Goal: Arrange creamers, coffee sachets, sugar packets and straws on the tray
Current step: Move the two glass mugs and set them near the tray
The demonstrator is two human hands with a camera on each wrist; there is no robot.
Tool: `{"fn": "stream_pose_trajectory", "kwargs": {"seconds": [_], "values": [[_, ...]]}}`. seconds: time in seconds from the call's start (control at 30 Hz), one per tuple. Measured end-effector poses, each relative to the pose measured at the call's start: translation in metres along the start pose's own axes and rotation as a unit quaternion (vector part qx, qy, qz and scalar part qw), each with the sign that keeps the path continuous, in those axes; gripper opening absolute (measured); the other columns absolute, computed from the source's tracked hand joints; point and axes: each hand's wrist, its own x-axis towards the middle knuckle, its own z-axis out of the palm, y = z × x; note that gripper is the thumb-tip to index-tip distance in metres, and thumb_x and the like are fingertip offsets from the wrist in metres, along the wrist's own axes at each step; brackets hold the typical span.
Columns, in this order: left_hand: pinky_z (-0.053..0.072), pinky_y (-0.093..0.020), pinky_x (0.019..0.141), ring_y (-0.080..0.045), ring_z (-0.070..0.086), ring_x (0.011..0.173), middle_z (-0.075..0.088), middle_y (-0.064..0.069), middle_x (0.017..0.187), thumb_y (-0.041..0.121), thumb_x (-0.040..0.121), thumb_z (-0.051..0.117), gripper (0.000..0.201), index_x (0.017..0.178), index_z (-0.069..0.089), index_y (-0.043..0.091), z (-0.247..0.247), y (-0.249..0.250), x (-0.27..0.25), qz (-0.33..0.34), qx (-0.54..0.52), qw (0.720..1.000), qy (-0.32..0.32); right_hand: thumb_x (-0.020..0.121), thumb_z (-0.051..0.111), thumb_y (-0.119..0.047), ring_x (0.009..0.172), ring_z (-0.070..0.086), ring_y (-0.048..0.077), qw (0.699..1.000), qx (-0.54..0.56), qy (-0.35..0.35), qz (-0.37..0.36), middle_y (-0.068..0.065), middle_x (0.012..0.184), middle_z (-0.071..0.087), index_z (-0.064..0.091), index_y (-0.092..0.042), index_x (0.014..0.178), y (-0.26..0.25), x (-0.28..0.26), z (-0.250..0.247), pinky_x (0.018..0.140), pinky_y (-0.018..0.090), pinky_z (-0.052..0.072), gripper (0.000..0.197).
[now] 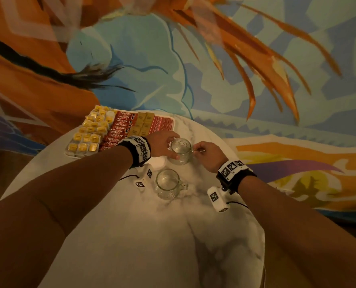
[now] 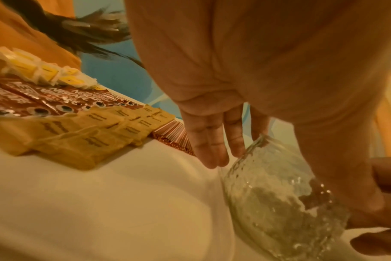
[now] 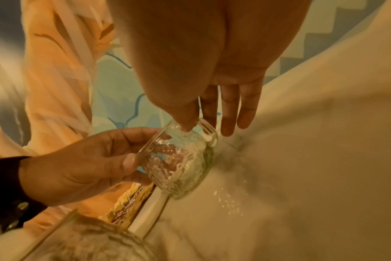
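The white tray [image 1: 174, 123] at the table's far left holds rows of yellow-lidded creamers [image 1: 87, 134], red coffee sachets [image 1: 119, 127], brown sugar packets [image 1: 142, 123] and red-and-white straws [image 1: 162, 123]. Just in front of the tray, my left hand [image 1: 164, 145] grips a textured glass mug [image 1: 181, 150] round its rim and body, thumb on the near side. My right hand [image 1: 202, 151] pinches the mug's handle [image 3: 208, 130] between thumb and forefinger, the other fingers [image 3: 230, 109] straight. The mug [image 2: 279, 194] is tilted, its base on the table.
A second glass mug [image 1: 168, 183] stands upright nearer me, handle to the right. The round white marble table [image 1: 131, 235] extends toward me. White tagged blocks [image 1: 215, 199] hang from my wrists. Patterned cloth lies beyond the table's edges.
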Motion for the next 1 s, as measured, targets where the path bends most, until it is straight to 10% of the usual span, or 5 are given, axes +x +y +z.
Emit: {"fn": "stream_pose_trajectory", "kwargs": {"seconds": [0.13,0.63,1.0], "values": [[0.044,-0.015,0.073,-0.012,0.061,0.096,0.059,-0.001,0.123,0.033,0.072,0.09,0.081,0.142,0.05,0.018,-0.003,-0.006,-0.005,-0.009,-0.033,0.999,0.013,0.093,0.067,-0.02,0.085,0.068,0.014,0.998,0.009,0.051,-0.025,-0.001,0.101,0.075,0.072,-0.016,0.104,-0.004,-0.004,-0.006,0.079,0.022,0.049,0.013],[0.047,-0.009,0.067,-0.004,0.065,0.086,0.061,0.0,0.119,0.021,0.082,0.083,0.064,0.138,0.055,0.013,0.011,-0.02,-0.001,0.019,-0.082,0.994,0.071,0.093,0.068,-0.016,0.088,0.065,0.019,0.993,-0.009,0.103,-0.052,0.004,0.106,0.07,0.075,-0.018,0.106,0.004,-0.004,0.014,0.086,0.037,0.054,0.015],[0.057,-0.04,0.091,-0.025,0.065,0.109,0.063,-0.009,0.126,0.021,0.085,0.079,0.059,0.137,0.054,0.01,-0.009,-0.018,0.049,0.035,-0.038,0.995,0.082,0.093,0.067,-0.013,0.092,0.068,0.021,0.992,-0.025,0.122,-0.027,0.004,0.106,0.073,0.078,-0.018,0.104,0.004,0.051,0.002,0.088,0.036,0.054,0.016]]}}
